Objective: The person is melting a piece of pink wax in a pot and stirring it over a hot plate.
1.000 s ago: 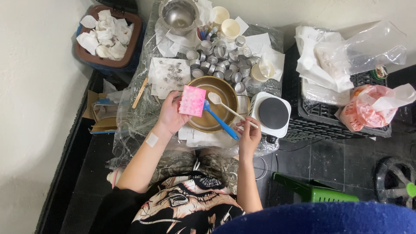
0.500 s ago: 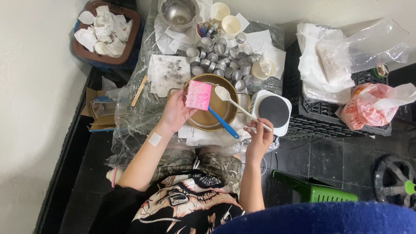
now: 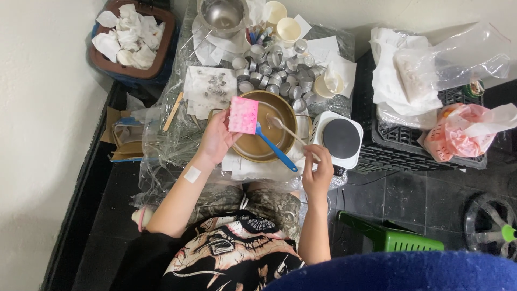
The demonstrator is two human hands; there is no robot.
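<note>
Person is wearing a black short-sleeved top with a large cream and rust-red graphic print across the front. Both forearms are showing bare, no sleeves reaching them. 1 small square white adhesive patch (image 3: 191, 173) is sitting on the left forearm. Camouflage-patterned trousers are covering the lap. No rings or watch visible on the hands.

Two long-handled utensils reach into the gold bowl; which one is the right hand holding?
The white spoon. The right hand pinches the end of its pale handle, while the blue-handled utensil lies unheld against the gold bowl rim.
</note>
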